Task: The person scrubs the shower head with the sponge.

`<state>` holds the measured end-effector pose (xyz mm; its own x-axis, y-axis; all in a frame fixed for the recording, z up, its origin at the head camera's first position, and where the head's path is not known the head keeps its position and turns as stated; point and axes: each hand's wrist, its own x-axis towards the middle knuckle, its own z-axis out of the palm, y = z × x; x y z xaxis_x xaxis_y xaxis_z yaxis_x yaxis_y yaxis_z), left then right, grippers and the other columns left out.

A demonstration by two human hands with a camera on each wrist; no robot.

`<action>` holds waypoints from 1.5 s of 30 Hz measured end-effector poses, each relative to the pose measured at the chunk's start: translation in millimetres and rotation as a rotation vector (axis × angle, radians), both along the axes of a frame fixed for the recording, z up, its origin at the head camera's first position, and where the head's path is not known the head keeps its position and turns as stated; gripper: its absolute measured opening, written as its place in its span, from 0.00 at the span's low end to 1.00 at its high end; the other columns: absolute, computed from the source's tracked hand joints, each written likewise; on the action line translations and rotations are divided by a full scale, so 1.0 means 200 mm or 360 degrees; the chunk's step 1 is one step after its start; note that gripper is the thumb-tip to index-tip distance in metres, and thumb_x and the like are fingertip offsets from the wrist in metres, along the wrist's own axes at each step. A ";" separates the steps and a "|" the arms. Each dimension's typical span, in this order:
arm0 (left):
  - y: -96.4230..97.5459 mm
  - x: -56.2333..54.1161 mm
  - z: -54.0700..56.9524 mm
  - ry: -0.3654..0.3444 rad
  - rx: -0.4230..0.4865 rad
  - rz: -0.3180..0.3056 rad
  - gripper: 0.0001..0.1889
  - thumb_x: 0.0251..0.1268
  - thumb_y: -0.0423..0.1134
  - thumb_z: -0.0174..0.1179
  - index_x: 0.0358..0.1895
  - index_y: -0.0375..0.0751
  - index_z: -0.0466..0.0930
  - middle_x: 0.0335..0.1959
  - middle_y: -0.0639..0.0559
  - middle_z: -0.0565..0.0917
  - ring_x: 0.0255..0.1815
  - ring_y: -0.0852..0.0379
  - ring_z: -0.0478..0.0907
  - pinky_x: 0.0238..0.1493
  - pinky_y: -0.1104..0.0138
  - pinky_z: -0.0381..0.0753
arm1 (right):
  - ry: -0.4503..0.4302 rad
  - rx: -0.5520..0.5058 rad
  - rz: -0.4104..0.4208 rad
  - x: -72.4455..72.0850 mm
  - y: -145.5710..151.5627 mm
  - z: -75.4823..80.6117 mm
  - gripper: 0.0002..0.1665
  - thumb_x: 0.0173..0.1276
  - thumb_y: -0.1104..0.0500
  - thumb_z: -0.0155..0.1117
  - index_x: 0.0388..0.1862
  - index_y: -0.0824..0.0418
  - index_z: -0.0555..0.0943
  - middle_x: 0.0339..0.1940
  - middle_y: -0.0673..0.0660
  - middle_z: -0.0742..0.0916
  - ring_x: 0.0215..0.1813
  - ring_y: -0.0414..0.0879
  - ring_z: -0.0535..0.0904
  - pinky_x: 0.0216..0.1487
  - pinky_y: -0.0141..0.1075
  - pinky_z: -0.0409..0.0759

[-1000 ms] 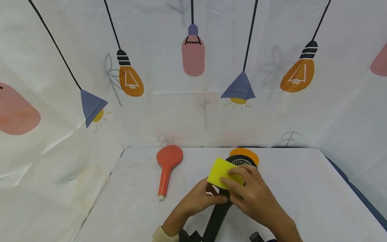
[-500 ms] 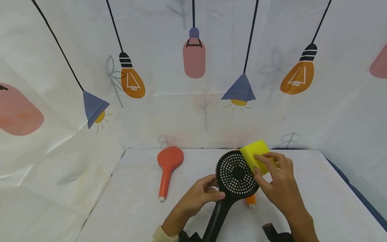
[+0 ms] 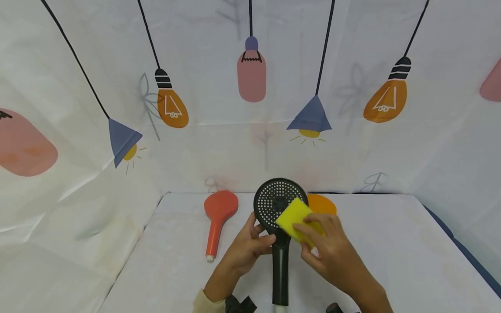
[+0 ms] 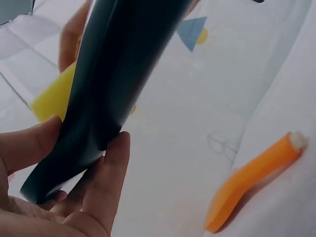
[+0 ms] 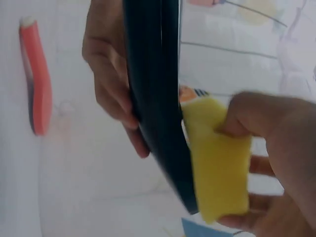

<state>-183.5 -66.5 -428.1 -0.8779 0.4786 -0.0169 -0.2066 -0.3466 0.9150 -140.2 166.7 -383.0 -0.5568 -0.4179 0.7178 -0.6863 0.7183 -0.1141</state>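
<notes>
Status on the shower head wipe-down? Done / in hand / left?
Done: black shower head is up off the table, held by the left hand.
In hand: right hand holds the yellow sponge against its nozzle face.
Left: probably finishing that face. Red shower head and orange shower head lie on the table, unheld; can't tell whether they've been wiped.

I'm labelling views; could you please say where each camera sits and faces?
Head: worn there, facing forward and down at the table; left hand, right hand show.
Left wrist: worn there, facing the black shower head; both hands show.
Right wrist: worn there, facing the yellow sponge; both hands show.
Wrist views share shower head, sponge.
</notes>
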 end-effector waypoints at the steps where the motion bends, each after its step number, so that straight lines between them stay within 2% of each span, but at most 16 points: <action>1: -0.01 0.00 0.00 0.0000 0.0025 0.0007 0.45 0.66 0.32 0.62 0.79 0.58 0.45 0.62 0.45 0.78 0.42 0.57 0.87 0.47 0.60 0.87 | -0.0020 0.0029 0.0053 0.01 -0.02 0.00 0.20 0.63 0.55 0.57 0.54 0.52 0.83 0.52 0.56 0.80 0.52 0.50 0.71 0.49 0.36 0.80; 5: -0.05 -0.01 0.03 -0.0064 0.0166 0.0028 0.38 0.74 0.34 0.52 0.79 0.60 0.43 0.60 0.49 0.79 0.41 0.58 0.87 0.44 0.62 0.88 | -0.0120 0.0125 0.0254 0.05 -0.07 0.00 0.20 0.61 0.57 0.64 0.53 0.46 0.83 0.52 0.51 0.81 0.54 0.44 0.71 0.53 0.29 0.81; 8: -0.06 -0.01 0.05 -0.0098 0.0244 0.0033 0.33 0.80 0.39 0.46 0.79 0.61 0.42 0.56 0.52 0.80 0.41 0.58 0.87 0.42 0.63 0.88 | -0.0232 0.0160 0.0477 0.09 -0.08 0.01 0.25 0.54 0.60 0.71 0.52 0.43 0.82 0.52 0.46 0.80 0.54 0.41 0.71 0.53 0.23 0.79; 11: -0.07 -0.02 0.07 -0.0092 0.0291 0.0044 0.31 0.82 0.44 0.45 0.79 0.64 0.43 0.55 0.51 0.80 0.43 0.55 0.88 0.44 0.58 0.88 | -0.0371 0.0222 0.0704 0.12 -0.08 0.03 0.26 0.56 0.60 0.74 0.53 0.40 0.82 0.53 0.43 0.80 0.55 0.38 0.72 0.55 0.20 0.76; 13: -0.07 -0.02 0.08 -0.0084 0.0310 0.0045 0.31 0.81 0.46 0.45 0.80 0.64 0.44 0.56 0.50 0.80 0.45 0.52 0.88 0.45 0.54 0.87 | -0.0454 0.0246 0.0783 0.14 -0.06 0.04 0.26 0.57 0.59 0.76 0.53 0.38 0.82 0.55 0.41 0.79 0.57 0.37 0.71 0.56 0.18 0.76; 15: -0.08 -0.02 0.08 -0.0090 0.0309 0.0044 0.32 0.81 0.47 0.46 0.80 0.65 0.43 0.57 0.49 0.80 0.45 0.50 0.88 0.46 0.53 0.86 | -0.0439 0.0268 0.0775 0.14 -0.05 0.04 0.28 0.55 0.60 0.77 0.52 0.38 0.82 0.55 0.41 0.79 0.59 0.38 0.70 0.57 0.19 0.76; 18: -0.07 -0.01 0.08 -0.0093 0.0227 0.0045 0.29 0.80 0.47 0.47 0.76 0.59 0.45 0.54 0.52 0.80 0.41 0.54 0.88 0.44 0.57 0.88 | -0.0282 0.0288 0.0634 0.11 -0.06 0.03 0.29 0.50 0.61 0.77 0.50 0.38 0.83 0.54 0.42 0.79 0.60 0.41 0.71 0.56 0.26 0.80; 20: -0.06 0.00 0.08 -0.0081 0.0162 0.0026 0.23 0.80 0.47 0.46 0.70 0.56 0.49 0.51 0.54 0.80 0.38 0.58 0.88 0.43 0.62 0.88 | -0.0152 0.0285 0.0538 0.09 -0.07 0.02 0.29 0.46 0.63 0.76 0.48 0.39 0.84 0.54 0.44 0.80 0.60 0.45 0.72 0.56 0.33 0.82; 23: -0.04 0.02 0.07 -0.0048 0.0101 -0.0023 0.14 0.81 0.47 0.44 0.58 0.52 0.51 0.46 0.56 0.80 0.37 0.63 0.86 0.42 0.68 0.87 | -0.0032 0.0239 0.0476 0.06 -0.09 -0.01 0.27 0.47 0.64 0.72 0.46 0.42 0.85 0.53 0.46 0.81 0.62 0.50 0.73 0.63 0.36 0.78; 26: -0.03 0.03 0.06 -0.0023 0.0112 -0.0088 0.12 0.82 0.47 0.41 0.56 0.52 0.51 0.47 0.55 0.80 0.41 0.65 0.85 0.42 0.68 0.87 | -0.0012 0.0186 0.0490 0.04 -0.10 -0.02 0.24 0.51 0.65 0.67 0.46 0.43 0.86 0.53 0.47 0.81 0.63 0.52 0.72 0.71 0.34 0.69; 29: -0.03 0.04 0.06 -0.0007 0.0119 -0.0113 0.12 0.82 0.48 0.41 0.58 0.52 0.51 0.48 0.54 0.80 0.41 0.65 0.85 0.43 0.68 0.87 | -0.0031 0.0176 0.0508 0.04 -0.10 -0.03 0.25 0.49 0.66 0.67 0.45 0.43 0.85 0.54 0.46 0.82 0.63 0.52 0.72 0.67 0.36 0.74; 32: -0.03 0.03 0.06 0.0000 0.0084 -0.0099 0.13 0.82 0.49 0.41 0.58 0.52 0.52 0.47 0.54 0.80 0.39 0.64 0.86 0.42 0.68 0.87 | -0.0106 0.0201 0.0510 0.06 -0.09 -0.02 0.26 0.45 0.66 0.70 0.44 0.42 0.84 0.53 0.44 0.82 0.61 0.47 0.73 0.58 0.39 0.81; 35: -0.03 0.02 0.06 -0.0024 0.0051 -0.0058 0.14 0.81 0.50 0.43 0.58 0.52 0.54 0.47 0.53 0.80 0.37 0.61 0.87 0.41 0.66 0.88 | -0.0217 0.0214 0.0587 0.08 -0.08 -0.01 0.26 0.45 0.66 0.72 0.42 0.41 0.83 0.51 0.43 0.82 0.57 0.43 0.72 0.53 0.31 0.81; 38: -0.03 0.01 0.06 -0.0062 0.0069 0.0006 0.18 0.80 0.51 0.45 0.64 0.54 0.55 0.51 0.51 0.82 0.37 0.55 0.89 0.41 0.59 0.88 | -0.0405 0.0236 0.0738 0.10 -0.06 0.01 0.25 0.49 0.65 0.73 0.43 0.40 0.83 0.51 0.41 0.81 0.55 0.39 0.70 0.51 0.22 0.77; 42: -0.05 0.01 0.07 -0.0057 0.0159 0.0134 0.27 0.80 0.51 0.46 0.75 0.57 0.50 0.54 0.50 0.82 0.40 0.50 0.90 0.41 0.53 0.87 | -0.0714 0.0251 0.0942 0.14 -0.03 0.05 0.23 0.58 0.64 0.71 0.47 0.38 0.83 0.53 0.39 0.80 0.56 0.36 0.70 0.53 0.21 0.78; 45: -0.07 0.01 0.08 -0.0039 0.0233 0.0250 0.29 0.81 0.49 0.46 0.78 0.58 0.48 0.56 0.48 0.81 0.40 0.49 0.89 0.42 0.53 0.87 | -0.0836 0.0212 0.1040 0.16 0.01 0.08 0.22 0.63 0.64 0.70 0.48 0.38 0.83 0.54 0.39 0.79 0.58 0.34 0.70 0.54 0.24 0.79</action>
